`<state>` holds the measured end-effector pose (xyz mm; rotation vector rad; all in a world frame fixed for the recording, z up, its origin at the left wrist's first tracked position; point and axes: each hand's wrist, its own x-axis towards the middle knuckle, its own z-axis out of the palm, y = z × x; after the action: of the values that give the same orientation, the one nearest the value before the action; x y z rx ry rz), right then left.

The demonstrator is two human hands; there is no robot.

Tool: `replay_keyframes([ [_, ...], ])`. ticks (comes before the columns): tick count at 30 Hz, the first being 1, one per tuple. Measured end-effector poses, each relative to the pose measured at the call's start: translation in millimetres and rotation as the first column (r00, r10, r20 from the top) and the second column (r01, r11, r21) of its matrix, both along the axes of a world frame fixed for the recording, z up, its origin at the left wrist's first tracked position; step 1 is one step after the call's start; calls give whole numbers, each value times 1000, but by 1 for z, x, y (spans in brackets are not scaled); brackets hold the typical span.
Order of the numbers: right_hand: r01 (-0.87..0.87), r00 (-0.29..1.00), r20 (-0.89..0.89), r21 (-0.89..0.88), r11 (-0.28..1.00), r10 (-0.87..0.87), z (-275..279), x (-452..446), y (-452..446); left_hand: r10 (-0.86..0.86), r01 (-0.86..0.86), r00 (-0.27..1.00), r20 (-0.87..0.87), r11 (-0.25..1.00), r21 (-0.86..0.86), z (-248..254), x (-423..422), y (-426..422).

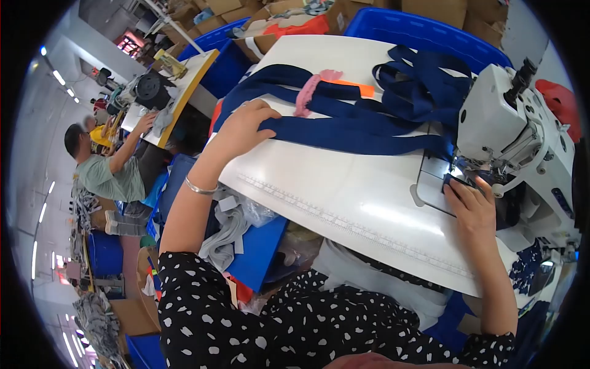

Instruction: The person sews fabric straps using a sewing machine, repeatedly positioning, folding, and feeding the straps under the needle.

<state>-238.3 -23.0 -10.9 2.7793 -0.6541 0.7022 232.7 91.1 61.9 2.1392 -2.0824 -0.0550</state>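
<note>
A long navy fabric band (344,138) runs across the white table to the sewing machine (501,117). At its left part my left hand (246,129) grips the band, thumb and fingers curled around its edge. My right hand (473,206) is beside the machine's needle area, its fingers pinched on dark navy fabric at the metal plate. The machine's parts partly hide those fingertips. More of the navy band lies in a loose heap behind, left of the machine head. A pink ruffled strip (312,92) and an orange strip (356,88) lie across the band.
A printed ruler scale (350,224) follows the front of the table (369,184). Blue bins (424,34) and cardboard boxes stand behind. Grey cloth pieces (227,237) hang below the left edge. Another person (114,169) sits at a table on the left.
</note>
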Motion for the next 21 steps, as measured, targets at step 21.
replay_keyframes([
  [21,3,999,48,-15,1000,-3,-3,-1,-1,134,-95,718,-683,991,94,22,-57,-1],
])
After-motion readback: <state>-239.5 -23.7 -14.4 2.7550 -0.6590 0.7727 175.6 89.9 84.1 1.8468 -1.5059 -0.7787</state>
